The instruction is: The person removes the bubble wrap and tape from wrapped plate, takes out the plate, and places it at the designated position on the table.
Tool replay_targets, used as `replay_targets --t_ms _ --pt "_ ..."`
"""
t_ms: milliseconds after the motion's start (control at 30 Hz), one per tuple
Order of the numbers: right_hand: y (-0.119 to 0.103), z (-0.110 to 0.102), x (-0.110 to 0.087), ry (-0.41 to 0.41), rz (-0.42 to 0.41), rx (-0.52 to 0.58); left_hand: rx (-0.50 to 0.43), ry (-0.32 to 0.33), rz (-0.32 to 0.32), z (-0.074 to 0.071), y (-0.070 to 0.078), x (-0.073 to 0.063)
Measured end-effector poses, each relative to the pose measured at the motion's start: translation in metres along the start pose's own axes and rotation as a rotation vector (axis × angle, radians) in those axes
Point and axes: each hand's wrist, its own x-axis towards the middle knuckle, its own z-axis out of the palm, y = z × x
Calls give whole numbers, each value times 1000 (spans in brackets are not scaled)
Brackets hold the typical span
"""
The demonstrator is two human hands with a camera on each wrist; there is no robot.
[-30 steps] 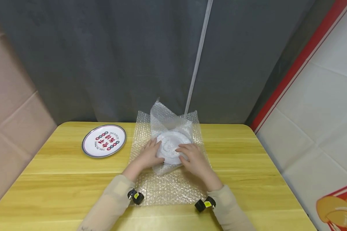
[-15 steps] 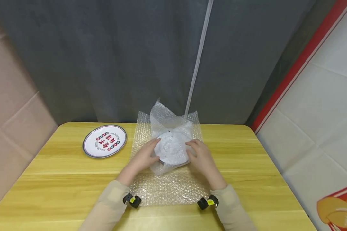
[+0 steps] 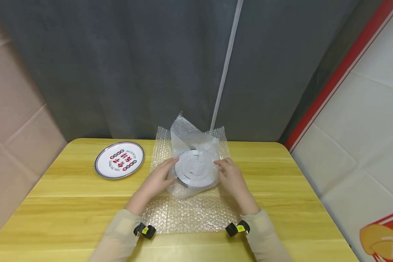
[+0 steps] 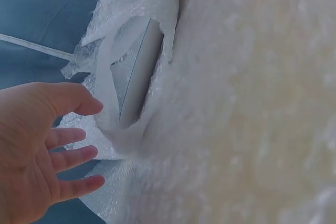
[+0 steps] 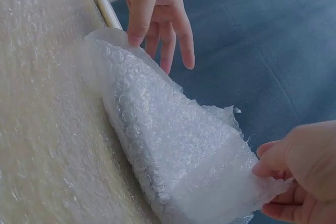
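Observation:
A round white plate with a dark rim line (image 3: 193, 169) lies under a cloudy bubble wrap sheet (image 3: 186, 133), whose far corner sticks up. In the left wrist view the edge of the plate (image 4: 143, 72) shows through an opening between wrap layers. My left hand (image 3: 158, 178) is at the plate's left side, fingers spread and relaxed, thumb close to the wrap's edge. At the other side my right hand (image 3: 232, 180) pinches a loose edge of the wrap between thumb and fingers, as the right wrist view (image 5: 304, 174) shows. Beneath everything lies a larger bubble wrap sheet (image 3: 190, 218).
A second white plate (image 3: 108, 160) with red lettering and a dark rim rests at the back left of the wooden table (image 3: 275, 203). Behind the table hangs a grey curtain (image 3: 134, 72). A white panel with a red border (image 3: 363, 138) stands at the right.
Both hands have drawn apart from over the wrapped plate to its sides. The wrap over the plate has loosened, so more of the dark rim shows. The right hand has taken the wrap's edge.

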Motion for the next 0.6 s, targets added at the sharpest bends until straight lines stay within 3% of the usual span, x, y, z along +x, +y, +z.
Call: replay_targets --t_ms 433,600 --pt "2 -8 1 26 32 -15 -1 33 -59 -1 -7 -9" --pt "3 -11 -3 -16 43 -44 9 52 -146 -4 -10 -15"
